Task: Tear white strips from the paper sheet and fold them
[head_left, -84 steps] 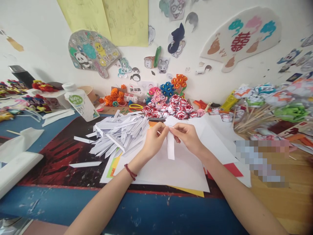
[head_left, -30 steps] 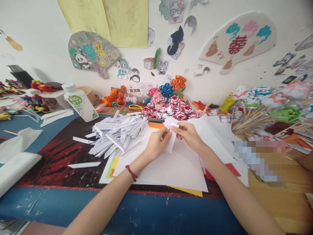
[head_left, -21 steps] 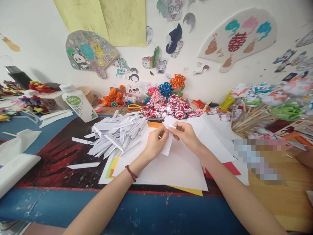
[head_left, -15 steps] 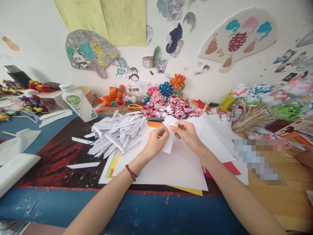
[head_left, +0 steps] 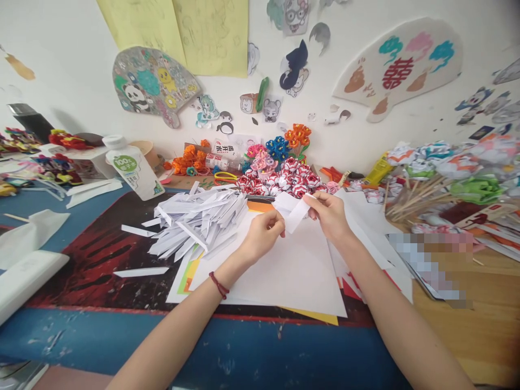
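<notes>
A narrow white paper strip (head_left: 298,215) slants between my two hands above the stacked paper. My right hand (head_left: 332,218) pinches its upper end between thumb and fingers. At the strip's lower end, my left hand (head_left: 264,234) is closed, its curled fingertips against the paper. Beneath lies a large white sheet (head_left: 268,279) with coloured sheets showing at its edges. To the left of my left hand is a heap of folded white paper strips (head_left: 199,219), and one loose strip (head_left: 141,272) lies apart on the dark mat.
Behind my hands stand red-and-white flowers (head_left: 298,179) and blue flowers (head_left: 277,147). A white bottle (head_left: 134,169) stands at the back left. Thin wooden sticks (head_left: 416,197) and more paper flowers lie at the right. A white case (head_left: 30,284) rests at the left edge.
My hands have drawn apart, the right one moving right and slightly up. The strip now slants between them instead of hanging down. Another person's hand at the right edge has left the view.
</notes>
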A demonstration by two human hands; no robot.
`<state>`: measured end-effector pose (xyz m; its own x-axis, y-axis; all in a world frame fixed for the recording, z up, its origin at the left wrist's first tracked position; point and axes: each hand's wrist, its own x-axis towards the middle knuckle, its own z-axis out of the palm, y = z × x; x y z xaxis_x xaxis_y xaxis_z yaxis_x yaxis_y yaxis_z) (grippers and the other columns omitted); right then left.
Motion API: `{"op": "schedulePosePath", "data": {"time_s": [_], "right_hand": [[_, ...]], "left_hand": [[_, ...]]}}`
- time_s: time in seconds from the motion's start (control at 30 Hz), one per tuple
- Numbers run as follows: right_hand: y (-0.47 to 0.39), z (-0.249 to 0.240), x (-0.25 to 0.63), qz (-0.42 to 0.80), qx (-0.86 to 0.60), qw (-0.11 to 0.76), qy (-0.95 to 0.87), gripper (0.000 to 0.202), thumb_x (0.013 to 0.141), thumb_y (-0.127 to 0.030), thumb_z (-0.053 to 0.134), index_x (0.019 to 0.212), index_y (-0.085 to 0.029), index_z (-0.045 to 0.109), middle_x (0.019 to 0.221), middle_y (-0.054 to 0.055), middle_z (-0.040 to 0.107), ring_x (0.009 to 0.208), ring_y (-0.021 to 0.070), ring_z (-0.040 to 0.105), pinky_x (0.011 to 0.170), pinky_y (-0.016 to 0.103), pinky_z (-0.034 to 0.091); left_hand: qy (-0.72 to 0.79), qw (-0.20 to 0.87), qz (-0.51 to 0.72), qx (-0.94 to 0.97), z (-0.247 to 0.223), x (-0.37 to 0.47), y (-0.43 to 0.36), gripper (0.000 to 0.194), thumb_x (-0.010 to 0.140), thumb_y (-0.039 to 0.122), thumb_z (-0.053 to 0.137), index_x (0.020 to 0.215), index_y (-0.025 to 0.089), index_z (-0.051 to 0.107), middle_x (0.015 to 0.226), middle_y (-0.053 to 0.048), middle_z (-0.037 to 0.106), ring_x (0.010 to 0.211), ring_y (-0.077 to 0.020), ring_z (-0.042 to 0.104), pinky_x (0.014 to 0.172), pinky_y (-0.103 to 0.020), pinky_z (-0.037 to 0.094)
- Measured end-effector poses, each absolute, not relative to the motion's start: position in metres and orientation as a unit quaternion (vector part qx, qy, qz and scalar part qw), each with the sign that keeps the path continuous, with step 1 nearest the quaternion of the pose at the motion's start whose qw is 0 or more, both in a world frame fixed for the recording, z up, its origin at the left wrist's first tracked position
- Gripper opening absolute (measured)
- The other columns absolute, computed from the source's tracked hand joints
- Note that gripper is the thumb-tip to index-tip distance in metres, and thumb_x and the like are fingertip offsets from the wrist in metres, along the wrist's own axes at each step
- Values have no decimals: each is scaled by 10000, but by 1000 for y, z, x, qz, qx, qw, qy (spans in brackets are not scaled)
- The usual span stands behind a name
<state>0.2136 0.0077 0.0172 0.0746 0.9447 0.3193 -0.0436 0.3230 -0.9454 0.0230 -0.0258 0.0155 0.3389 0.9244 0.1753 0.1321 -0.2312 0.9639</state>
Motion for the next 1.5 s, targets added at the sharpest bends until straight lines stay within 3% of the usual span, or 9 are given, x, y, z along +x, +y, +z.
{"op": "schedulePosePath", "data": {"time_s": [0.23,0.37,0.47,0.7,0.83,1.1,1.27,1.33,1.5], "right_hand": [[15,18,225,396,-428,648,-489,279,722,-276,726,555,-163,532,427,-47,443,401,57,362,407,210,237],[8,15,214,412,-440,607,-519,276,738,-278,706,567,-165,522,408,-53,446,370,53,356,386,205,227],[0,15,203,409,-453,577,-542,267,747,-293,696,589,-165,523,430,-49,483,351,51,367,364,200,226],[-7,18,193,387,-512,523,-561,246,716,-367,705,670,-161,579,464,-37,538,344,71,431,349,199,301],[-7,19,192,412,-506,501,-568,297,715,-431,704,786,-153,626,494,-27,559,354,88,456,348,212,322],[-10,26,193,487,-410,465,-615,405,752,-495,684,989,-167,686,713,6,583,520,93,470,484,244,381],[-9,24,196,473,-417,434,-643,377,789,-490,648,976,-167,701,723,24,607,597,127,509,556,261,425],[-9,22,195,465,-430,425,-647,358,793,-482,644,924,-153,698,716,33,631,629,147,548,585,270,458],[-12,17,187,440,-470,391,-658,288,782,-430,658,829,-147,684,778,47,705,718,210,652,619,297,522]], "left_hand": [[428,423,422,678,17,18,-23,159,804,188,445,648,177,477,610,20,589,564,-90,509,557,-206,380],[473,278,413,727,13,18,-23,122,858,297,510,841,196,576,788,9,659,636,-112,552,626,-242,409],[477,222,366,768,11,20,-27,266,842,407,574,1041,229,579,941,-7,674,695,-137,582,659,-268,431],[468,157,282,823,8,25,-36,384,836,408,589,1173,232,531,974,-33,678,773,-182,629,672,-285,456],[468,179,285,817,8,25,-34,367,835,360,590,1169,216,545,966,-40,688,722,-168,631,665,-280,466],[417,343,354,763,17,23,-30,303,888,257,490,1172,201,579,874,-21,710,686,-120,619,657,-223,470],[451,333,361,745,18,21,-29,268,906,231,425,1107,183,595,796,-17,699,636,-118,595,626,-220,431],[480,303,358,742,18,20,-28,229,916,288,429,977,180,622,738,-13,684,614,-122,583,606,-223,403],[555,171,309,753,18,15,-24,396,928,383,399,620,179,542,591,-21,611,559,-138,533,576,-254,325]]}}
